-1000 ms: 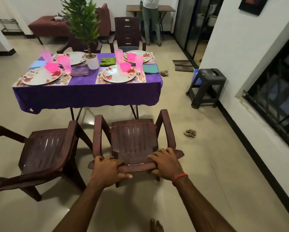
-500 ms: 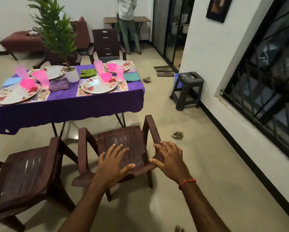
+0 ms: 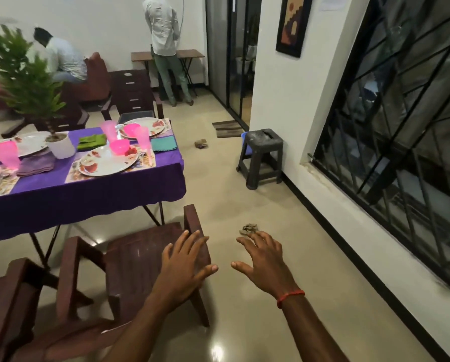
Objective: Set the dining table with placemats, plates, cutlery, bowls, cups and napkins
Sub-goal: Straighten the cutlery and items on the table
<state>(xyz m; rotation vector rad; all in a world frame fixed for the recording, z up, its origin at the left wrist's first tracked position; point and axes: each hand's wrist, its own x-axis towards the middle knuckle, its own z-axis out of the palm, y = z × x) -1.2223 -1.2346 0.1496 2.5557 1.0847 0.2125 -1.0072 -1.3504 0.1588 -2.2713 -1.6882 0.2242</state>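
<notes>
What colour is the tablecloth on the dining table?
The tablecloth is purple, seen best in the head view.

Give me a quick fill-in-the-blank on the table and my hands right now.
The tablecloth is ____.
The bowl by the front right plate is ____.
The red thread is on the ____ wrist.
The left hand and right hand hold ____.
Missing words: purple; pink; right; nothing.

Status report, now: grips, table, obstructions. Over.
Left grip open above brown chair, right grip open over floor, both empty. Table laid: plates, pink cups, bowls, napkins. Chair sits before table's near edge.
</notes>
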